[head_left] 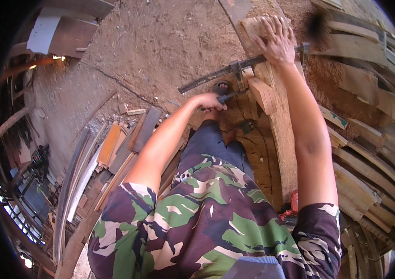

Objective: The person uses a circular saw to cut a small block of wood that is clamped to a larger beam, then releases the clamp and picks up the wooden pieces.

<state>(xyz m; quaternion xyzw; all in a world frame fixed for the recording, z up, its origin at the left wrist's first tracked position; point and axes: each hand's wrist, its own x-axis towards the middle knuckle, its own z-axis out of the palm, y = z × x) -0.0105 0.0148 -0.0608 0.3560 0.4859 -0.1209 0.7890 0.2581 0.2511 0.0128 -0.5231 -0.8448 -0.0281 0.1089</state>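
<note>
A dark metal bar clamp (207, 81) lies across the edge of a wooden bench (279, 135). My left hand (211, 101) is closed round the clamp's screw handle, below the bar. My right hand (276, 41) rests flat with fingers spread on a pale wooden board (252, 29), its wrist near the fixed end of the bar. Close to the sliding jaw (237, 76), a cut wooden block (262, 95) sits at the bench edge. Whether the clamp's screw touches the wood, I cannot tell.
Curved planks (369, 153) are stacked along the right. More boards and offcuts (109, 144) lean at the left. Sawdust (341, 83) covers the area beyond the bench. A red tool (291, 204) sits by my right side, and a dark cord (118, 84) crosses the floor.
</note>
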